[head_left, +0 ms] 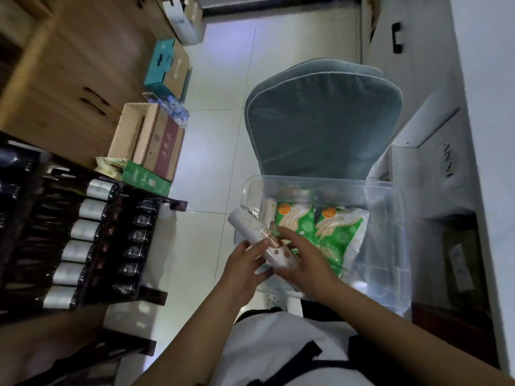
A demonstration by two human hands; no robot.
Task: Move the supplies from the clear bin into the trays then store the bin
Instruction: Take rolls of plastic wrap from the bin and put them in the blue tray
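The clear bin [390, 240] stands in front of me against a grey-green cushion. Inside lie two green glove packets [328, 232] and a pale boxed item at the back left. Above the bin's left edge I hold a white roll with brown print [250, 227], tilted up to the left. My left hand [245, 271] grips its lower part from the left. My right hand [303, 260] holds its bottom end from the right. Dark trays [122, 232] on the left carry rows of white rolls and black packs.
Cardboard boxes [150, 140] and a teal box [164, 68] sit on the tiled floor by a wooden cabinet [69, 79]. The grey-green cushion [320, 118] stands behind the bin. White cabinets and a white box line the right side. Open floor lies between.
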